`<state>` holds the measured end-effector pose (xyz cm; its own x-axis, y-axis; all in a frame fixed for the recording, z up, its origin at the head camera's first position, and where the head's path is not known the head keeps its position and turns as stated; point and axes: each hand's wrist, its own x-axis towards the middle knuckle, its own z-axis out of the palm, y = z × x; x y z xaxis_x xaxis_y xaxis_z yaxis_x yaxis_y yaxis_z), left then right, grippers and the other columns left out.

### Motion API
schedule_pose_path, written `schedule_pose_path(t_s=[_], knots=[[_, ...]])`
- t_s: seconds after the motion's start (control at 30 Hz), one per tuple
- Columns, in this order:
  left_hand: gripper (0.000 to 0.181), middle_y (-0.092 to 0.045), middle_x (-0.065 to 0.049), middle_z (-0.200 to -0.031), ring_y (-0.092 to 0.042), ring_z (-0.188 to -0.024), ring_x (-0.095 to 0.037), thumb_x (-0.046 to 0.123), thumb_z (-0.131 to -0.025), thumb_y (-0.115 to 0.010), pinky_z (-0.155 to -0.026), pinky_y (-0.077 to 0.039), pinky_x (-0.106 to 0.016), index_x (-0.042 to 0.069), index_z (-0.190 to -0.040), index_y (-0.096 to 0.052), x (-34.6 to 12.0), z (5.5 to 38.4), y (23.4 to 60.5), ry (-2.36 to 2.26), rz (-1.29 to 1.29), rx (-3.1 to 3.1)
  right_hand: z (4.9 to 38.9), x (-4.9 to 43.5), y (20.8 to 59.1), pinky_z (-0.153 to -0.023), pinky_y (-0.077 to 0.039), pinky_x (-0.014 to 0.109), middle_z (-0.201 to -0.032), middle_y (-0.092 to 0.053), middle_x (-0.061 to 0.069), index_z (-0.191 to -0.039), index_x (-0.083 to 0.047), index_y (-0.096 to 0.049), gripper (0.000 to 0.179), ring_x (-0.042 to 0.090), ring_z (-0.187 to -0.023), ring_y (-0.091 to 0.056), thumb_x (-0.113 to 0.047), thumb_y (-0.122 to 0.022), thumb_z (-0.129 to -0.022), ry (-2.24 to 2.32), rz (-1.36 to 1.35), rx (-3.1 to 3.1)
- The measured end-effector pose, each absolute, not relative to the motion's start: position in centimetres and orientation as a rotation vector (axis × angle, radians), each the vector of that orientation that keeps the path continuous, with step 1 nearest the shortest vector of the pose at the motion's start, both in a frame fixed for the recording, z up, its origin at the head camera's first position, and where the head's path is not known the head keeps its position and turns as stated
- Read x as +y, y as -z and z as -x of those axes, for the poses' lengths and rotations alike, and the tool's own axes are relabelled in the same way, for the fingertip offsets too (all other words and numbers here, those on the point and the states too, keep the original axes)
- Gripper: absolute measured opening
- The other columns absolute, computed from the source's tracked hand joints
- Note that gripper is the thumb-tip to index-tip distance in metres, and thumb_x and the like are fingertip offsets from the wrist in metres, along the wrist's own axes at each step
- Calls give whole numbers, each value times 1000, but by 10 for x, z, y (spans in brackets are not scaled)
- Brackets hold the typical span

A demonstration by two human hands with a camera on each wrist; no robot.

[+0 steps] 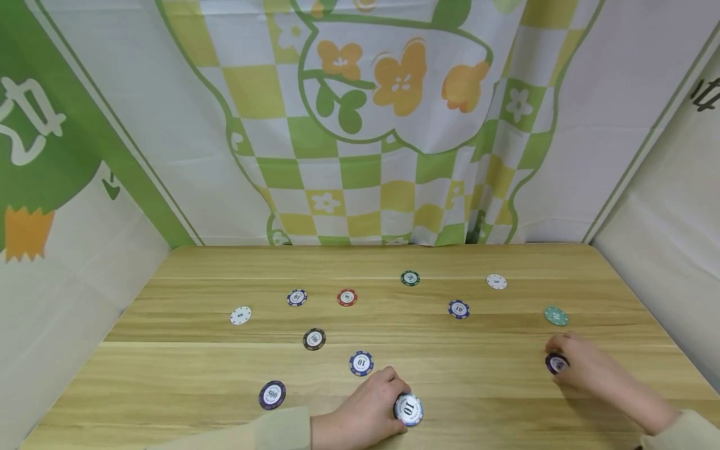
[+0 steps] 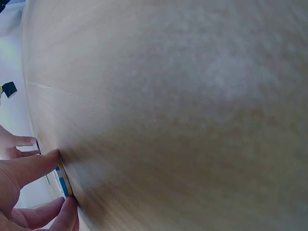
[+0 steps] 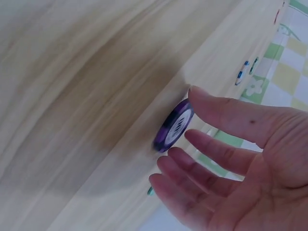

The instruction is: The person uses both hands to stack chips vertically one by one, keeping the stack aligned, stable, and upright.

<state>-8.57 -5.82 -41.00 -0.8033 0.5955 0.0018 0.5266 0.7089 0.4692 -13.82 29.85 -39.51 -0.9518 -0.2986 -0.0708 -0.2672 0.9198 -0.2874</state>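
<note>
My left hand point(image 1: 365, 409) pinches a blue-and-white poker chip point(image 1: 408, 409) marked 10, low at the front middle of the table. In the left wrist view, thumb and fingertips grip opposite edges of this chip point(image 2: 64, 180), close over the wood. Over at the right, my right hand point(image 1: 587, 364) has its thumb and fingers at the edges of a purple-and-black poker chip point(image 1: 557, 363). The right wrist view has the thumb at the upper end of the purple chip point(image 3: 175, 126) and fingertips by its lower end, the palm facing the camera.
Other chips lie spread flat: a purple 500 chip point(image 1: 272, 395), a blue 10 chip point(image 1: 361, 363), a black 100 chip point(image 1: 314, 339), a red chip point(image 1: 347, 297), a green chip point(image 1: 555, 315) and several more. Patterned cloth point(image 1: 337, 187) hangs behind the wooden table point(image 1: 169, 375).
</note>
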Motion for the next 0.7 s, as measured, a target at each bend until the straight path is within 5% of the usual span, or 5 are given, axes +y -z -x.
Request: schedule_pose_path(t_s=[0.7], knots=[[37, -49, 7, -87, -45, -80, -2, 17, -65, -79, -73, -41, -14, 7, -98, -64, -58, 85, 410, -681, -921, 2773, 142, 307, 394, -60, -45, 31, -76, -52, 3, -76, -5, -59, 31, 17, -69, -51, -6, -81, -53, 431, 476, 3008]])
